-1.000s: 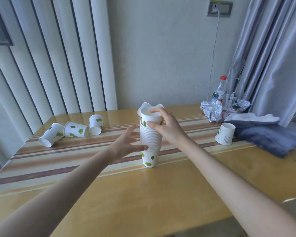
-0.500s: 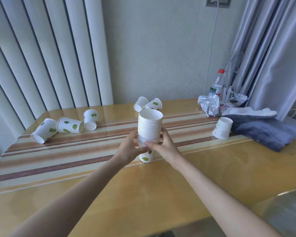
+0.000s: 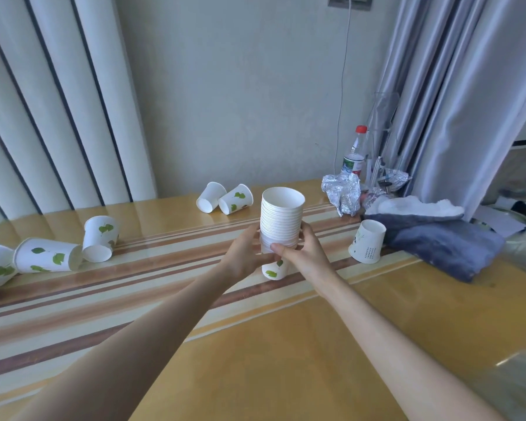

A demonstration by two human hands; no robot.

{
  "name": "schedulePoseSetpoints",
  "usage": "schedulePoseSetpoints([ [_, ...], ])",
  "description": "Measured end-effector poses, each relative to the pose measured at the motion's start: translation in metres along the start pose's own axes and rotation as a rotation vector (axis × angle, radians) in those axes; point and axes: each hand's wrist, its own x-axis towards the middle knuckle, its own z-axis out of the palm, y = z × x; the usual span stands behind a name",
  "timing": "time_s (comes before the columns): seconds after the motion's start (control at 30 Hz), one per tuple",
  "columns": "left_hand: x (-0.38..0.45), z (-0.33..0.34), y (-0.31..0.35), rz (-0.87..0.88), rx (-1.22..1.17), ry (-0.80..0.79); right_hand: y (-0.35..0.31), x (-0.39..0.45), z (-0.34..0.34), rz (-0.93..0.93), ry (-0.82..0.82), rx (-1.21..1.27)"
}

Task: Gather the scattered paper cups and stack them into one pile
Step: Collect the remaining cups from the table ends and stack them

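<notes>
Since a second ago, my right hand [image 3: 304,256] has dropped from the top rim to the lower stack [image 3: 281,226], and my left hand [image 3: 246,259] has closed in. Both hands now grasp the stack between them: left at 9 o'clock, right at 3 o'clock. Stack stands upright on the striped table [image 3: 134,287]. Loose cups: three lying at 9 o'clock [image 3: 47,255], two lying at 11 o'clock [image 3: 225,198], one upside-down cup [image 3: 367,245] at 3 o'clock, beside the blue cloth [image 3: 444,244].
</notes>
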Motion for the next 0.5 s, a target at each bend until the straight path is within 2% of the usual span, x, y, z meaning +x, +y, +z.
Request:
schedulePoseSetpoints([
  [0.1,0.005,0.006,-0.012,-0.026,-0.005,-0.017,0.012,0.002,-0.001,0.021,-0.01,0.018],
  [0.23,-0.005,0.002,-0.012,-0.061,-0.017,-0.106,0.011,-0.004,-0.01,0.041,-0.141,-0.001],
  [0.27,-0.006,-0.003,-0.013,-0.081,-0.018,-0.128,0.01,-0.006,-0.016,0.036,-0.128,-0.021],
  [0.3,-0.008,-0.01,-0.015,-0.103,-0.015,-0.137,0.011,-0.006,-0.025,0.012,-0.054,-0.054],
  [0.37,-0.012,-0.026,-0.017,-0.14,-0.005,-0.114,0.015,-0.002,-0.047,-0.064,0.229,-0.176],
  [0.43,-0.016,-0.039,-0.018,-0.163,-0.029,-0.06,0.022,0.008,-0.071,-0.083,0.478,-0.408],
  [0.5,-0.02,-0.043,-0.018,-0.167,-0.063,-0.007,0.031,0.024,-0.093,0.039,0.549,-0.585],
])
